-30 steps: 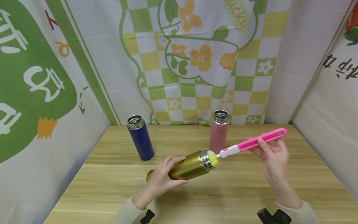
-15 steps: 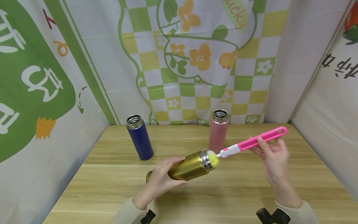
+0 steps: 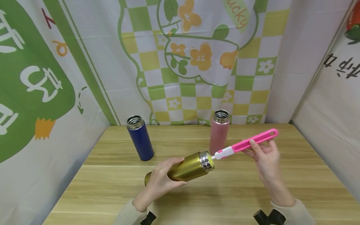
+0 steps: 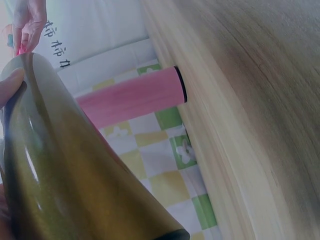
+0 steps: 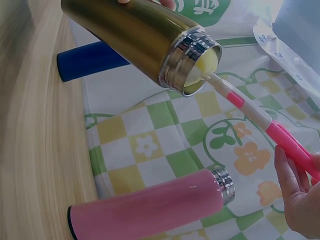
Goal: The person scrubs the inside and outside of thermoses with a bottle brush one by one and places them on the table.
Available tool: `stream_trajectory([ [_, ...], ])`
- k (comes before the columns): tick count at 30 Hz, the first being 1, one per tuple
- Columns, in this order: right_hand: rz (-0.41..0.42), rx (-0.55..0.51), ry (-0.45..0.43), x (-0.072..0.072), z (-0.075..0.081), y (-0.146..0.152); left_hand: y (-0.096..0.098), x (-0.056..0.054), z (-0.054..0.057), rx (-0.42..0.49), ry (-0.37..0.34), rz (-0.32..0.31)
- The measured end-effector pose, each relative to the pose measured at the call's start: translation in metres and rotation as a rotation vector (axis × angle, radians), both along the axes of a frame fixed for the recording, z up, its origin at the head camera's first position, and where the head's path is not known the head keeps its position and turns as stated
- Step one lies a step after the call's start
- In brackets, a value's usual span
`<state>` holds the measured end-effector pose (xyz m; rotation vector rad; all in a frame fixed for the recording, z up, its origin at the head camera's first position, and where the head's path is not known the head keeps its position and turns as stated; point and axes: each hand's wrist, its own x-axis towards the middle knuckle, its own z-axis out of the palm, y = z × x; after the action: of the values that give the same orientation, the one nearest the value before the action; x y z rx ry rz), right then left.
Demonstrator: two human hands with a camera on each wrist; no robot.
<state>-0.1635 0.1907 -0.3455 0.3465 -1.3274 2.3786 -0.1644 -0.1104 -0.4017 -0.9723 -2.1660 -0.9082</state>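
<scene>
My left hand [image 3: 163, 178] grips a gold thermos bottle [image 3: 189, 167], tilted with its open steel mouth up and to the right. In my right hand [image 3: 265, 157] is the pink handle of a bottle brush [image 3: 253, 141], pinched between thumb and fingers. The brush's yellow sponge head [image 5: 206, 64] sits inside the bottle mouth, mostly hidden by the steel rim. Its white neck [image 5: 240, 100] points out toward my right hand. In the left wrist view the gold bottle's side [image 4: 75, 165] fills the left part.
A blue thermos [image 3: 140, 139] stands uncapped at the back left of the wooden table [image 3: 239, 193]. Behind the brush stands an uncapped pink thermos [image 3: 219, 132]. A printed cloth [image 3: 197, 93] hangs along the table's back edge.
My right hand has moved left and pushed the brush in, so the yellow sponge that bulged from the mouth is now mostly inside. The gold bottle has shifted slightly left.
</scene>
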Motion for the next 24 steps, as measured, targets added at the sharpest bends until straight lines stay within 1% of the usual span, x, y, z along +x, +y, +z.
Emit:
stream_trajectory([
  [6,-0.002,0.051,-0.005,0.0,-0.003,-0.003,-0.001,0.0,-0.001,-0.003,0.002,0.007],
  [7,-0.002,0.065,-0.003,-0.001,-0.006,-0.003,-0.001,0.0,-0.001,-0.006,0.001,0.009],
  [8,0.033,0.056,0.036,-0.007,-0.015,0.001,-0.001,0.0,-0.001,-0.007,0.002,0.01],
  [9,0.039,0.069,0.038,-0.01,-0.02,0.003,-0.001,0.0,-0.001,-0.007,0.002,0.011],
  [11,0.074,0.089,0.05,-0.021,-0.039,0.01,-0.001,0.0,-0.001,-0.004,0.007,0.007],
  [12,0.114,0.087,0.087,-0.031,-0.056,0.015,0.0,0.0,-0.001,-0.001,0.001,-0.001],
  [14,0.147,0.131,0.117,-0.052,-0.094,0.023,0.002,0.0,0.0,0.003,-0.004,-0.022],
  [15,0.124,0.165,0.101,-0.059,-0.107,0.024,0.003,0.0,0.001,0.004,-0.01,-0.03],
  [16,0.135,0.17,0.125,-0.069,-0.125,0.027,0.004,0.0,0.002,0.005,-0.01,-0.037],
  [17,0.141,0.18,0.143,-0.077,-0.139,0.028,0.005,0.0,0.003,0.008,-0.011,-0.044],
  [18,0.144,0.183,0.144,-0.077,-0.14,0.026,0.006,0.0,0.004,0.01,-0.019,-0.045],
  [19,0.129,0.201,0.13,-0.079,-0.145,0.025,0.007,0.0,0.004,0.013,-0.017,-0.044],
  [21,0.142,0.216,0.134,-0.077,-0.143,0.02,0.007,-0.001,0.004,0.019,-0.016,-0.038],
  [22,0.15,0.236,0.129,-0.073,-0.137,0.015,0.007,-0.001,0.004,0.022,-0.009,-0.04],
  [23,0.177,0.229,0.137,-0.069,-0.134,0.01,0.007,-0.001,0.004,0.023,-0.006,-0.044],
  [24,0.185,0.238,0.118,-0.06,-0.121,0.003,0.007,-0.001,0.005,0.02,-0.007,-0.048],
])
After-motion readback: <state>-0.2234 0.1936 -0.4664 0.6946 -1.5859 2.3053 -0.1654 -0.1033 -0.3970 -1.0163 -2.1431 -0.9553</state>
